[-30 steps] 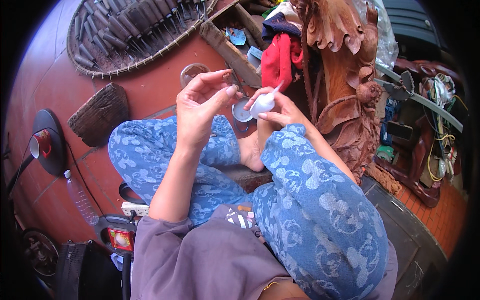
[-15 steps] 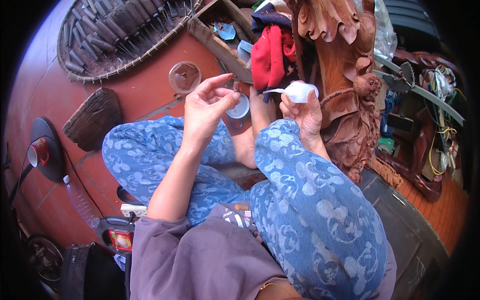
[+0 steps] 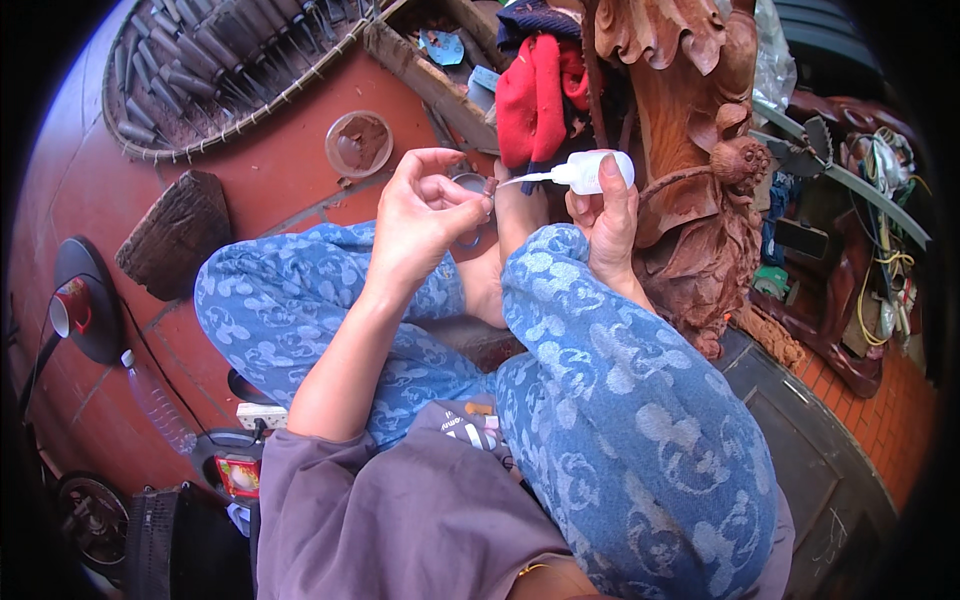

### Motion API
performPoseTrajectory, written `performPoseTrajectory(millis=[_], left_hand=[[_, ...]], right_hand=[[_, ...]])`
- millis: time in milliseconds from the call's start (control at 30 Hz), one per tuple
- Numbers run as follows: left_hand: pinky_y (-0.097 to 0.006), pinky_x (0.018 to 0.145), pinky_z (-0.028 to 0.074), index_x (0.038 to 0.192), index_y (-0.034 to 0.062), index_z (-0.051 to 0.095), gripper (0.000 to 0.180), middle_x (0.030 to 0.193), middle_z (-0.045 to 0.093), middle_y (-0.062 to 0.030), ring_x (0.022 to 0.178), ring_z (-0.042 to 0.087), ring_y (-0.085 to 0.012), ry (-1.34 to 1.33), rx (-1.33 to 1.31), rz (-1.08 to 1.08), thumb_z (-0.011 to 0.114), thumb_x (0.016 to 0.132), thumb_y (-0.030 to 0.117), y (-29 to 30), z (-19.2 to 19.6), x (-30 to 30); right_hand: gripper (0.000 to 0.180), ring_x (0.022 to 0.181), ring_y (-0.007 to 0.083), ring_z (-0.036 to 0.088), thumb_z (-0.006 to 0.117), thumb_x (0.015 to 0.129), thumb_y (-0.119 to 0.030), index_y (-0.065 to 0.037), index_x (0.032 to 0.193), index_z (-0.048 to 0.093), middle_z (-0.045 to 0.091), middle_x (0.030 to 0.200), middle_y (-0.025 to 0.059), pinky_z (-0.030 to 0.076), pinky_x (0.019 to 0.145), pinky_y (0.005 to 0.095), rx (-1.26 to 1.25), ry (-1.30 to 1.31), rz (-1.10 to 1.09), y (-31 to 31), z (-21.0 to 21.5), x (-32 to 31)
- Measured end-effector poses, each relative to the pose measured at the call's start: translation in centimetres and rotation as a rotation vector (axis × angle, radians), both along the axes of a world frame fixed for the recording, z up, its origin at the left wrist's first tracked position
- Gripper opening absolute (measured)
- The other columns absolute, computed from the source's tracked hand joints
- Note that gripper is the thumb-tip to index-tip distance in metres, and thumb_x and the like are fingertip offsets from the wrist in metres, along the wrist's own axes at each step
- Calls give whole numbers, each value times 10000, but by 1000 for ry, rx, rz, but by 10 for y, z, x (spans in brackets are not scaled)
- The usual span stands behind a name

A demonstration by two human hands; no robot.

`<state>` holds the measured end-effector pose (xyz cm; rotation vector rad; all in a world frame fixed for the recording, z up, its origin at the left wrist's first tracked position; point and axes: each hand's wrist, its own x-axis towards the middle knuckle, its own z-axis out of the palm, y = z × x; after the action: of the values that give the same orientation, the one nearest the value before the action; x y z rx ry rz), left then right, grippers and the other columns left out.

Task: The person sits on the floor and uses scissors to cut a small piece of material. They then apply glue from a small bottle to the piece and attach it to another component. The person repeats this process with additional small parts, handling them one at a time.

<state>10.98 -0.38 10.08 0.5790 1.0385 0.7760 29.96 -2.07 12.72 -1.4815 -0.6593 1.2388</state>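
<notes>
Between the fingertips of my left hand (image 3: 425, 208) is a small brown piece of wood (image 3: 490, 187), pinched. My right hand (image 3: 610, 225) is wrapped round a white squeeze bottle (image 3: 598, 173), thumb on its side. The bottle lies tilted nearly level, and its thin white nozzle (image 3: 537, 178) points left, the tip at or very near the wood piece; whether they touch I cannot tell. Behind the left fingers, a round lid is partly hidden. To the right of the bottle stands a large carved wooden sculpture (image 3: 665, 160).
At the far left lies a round woven tray (image 3: 205, 150) of chisels. A clear tub (image 3: 360, 143) holds brown dust. Beyond my hands are a wooden box (image 3: 400, 50) and red cloth (image 3: 533, 100). A wood block (image 3: 175, 235), red mug (image 3: 72, 306) and plastic bottle (image 3: 158, 405) are left.
The bottle's nozzle has come round to the wood piece in my left hand, which has shifted slightly right. The whole view has shifted a little.
</notes>
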Motion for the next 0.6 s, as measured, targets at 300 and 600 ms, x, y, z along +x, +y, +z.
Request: performPoseTrajectory(millis=[300, 600], left_hand=[[-216, 621, 480, 1155, -37, 418, 545, 733, 618, -69, 645, 597, -107, 20, 5, -29, 709, 696, 3, -1, -3, -1], [-213, 621, 483, 1149, -45, 421, 526, 733, 618, -75, 649, 604, -112, 44, 10, -39, 689, 698, -4, 0, 1, -2]], right_hand=[[302, 490, 32, 393, 564, 889, -343, -42, 917, 559, 511, 631, -2, 268, 421, 181, 99, -64, 29, -2, -6, 3], [261, 537, 22, 406, 584, 881, -306, -51, 927, 560, 542, 696, -7, 293, 464, 178, 159, -209, 82, -5, -3, 5]])
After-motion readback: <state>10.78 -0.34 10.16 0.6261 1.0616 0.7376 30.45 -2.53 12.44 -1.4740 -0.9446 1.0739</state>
